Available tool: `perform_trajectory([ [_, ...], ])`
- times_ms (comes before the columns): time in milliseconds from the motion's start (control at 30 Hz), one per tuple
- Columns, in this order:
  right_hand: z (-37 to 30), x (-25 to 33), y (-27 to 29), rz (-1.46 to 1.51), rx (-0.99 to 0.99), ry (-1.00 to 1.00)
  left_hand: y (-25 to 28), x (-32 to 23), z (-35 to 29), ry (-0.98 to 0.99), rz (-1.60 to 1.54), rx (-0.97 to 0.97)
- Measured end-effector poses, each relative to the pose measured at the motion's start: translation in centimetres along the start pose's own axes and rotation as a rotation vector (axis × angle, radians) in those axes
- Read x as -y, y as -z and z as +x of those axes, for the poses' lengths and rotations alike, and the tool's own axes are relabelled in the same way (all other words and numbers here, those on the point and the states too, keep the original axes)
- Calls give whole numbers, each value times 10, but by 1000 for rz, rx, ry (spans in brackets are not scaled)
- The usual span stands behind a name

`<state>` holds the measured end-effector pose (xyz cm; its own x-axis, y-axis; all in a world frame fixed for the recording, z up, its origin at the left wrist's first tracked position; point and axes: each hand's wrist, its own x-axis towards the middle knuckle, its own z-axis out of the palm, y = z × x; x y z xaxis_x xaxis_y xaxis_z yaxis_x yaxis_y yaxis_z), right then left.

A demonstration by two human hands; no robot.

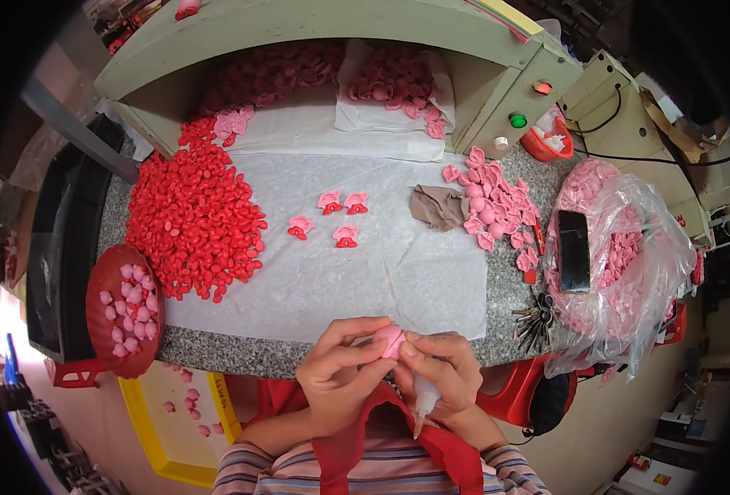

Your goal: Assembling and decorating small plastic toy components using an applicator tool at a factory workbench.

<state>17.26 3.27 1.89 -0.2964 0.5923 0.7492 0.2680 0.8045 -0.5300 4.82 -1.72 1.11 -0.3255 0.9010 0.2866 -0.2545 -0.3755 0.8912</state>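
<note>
Near the front edge of the workbench, a small rounded pink plastic piece point(390, 339) is pinched between the fingertips of both hands. My left hand point(339, 371) grips it from the left side. From the right, my right hand point(443, 367) grips it too, with a white nozzle bottle point(424, 398) tucked in its palm, tip pointing down. Beyond the hands, several small pink-and-red pieces point(346, 236) stand on the white sheet point(299, 289). A heap of small red parts point(191, 214) lies to the left, and loose pink shells point(497, 202) lie to the right beside a brown cloth point(437, 206).
A red plate point(101, 318) of pink pieces sits at the left edge, above a yellow tray point(157, 450). On the right, a phone point(574, 252) rests on a plastic bag point(658, 272) of pink parts, near some keys point(535, 322). A pale green machine point(497, 103) spans the back.
</note>
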Motion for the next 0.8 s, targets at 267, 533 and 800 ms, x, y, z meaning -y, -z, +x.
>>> perform_trajectory([
  [267, -3, -1, -1, 54, -16, -2, 3, 1, -1, -74, 107, 21],
  [533, -5, -1, 3, 28, 48, 33, 1, 3, -2, -75, 66, 2],
  [800, -6, 0, 3, 25, 48, 74, -2, 7, -2, -87, -10, -14],
])
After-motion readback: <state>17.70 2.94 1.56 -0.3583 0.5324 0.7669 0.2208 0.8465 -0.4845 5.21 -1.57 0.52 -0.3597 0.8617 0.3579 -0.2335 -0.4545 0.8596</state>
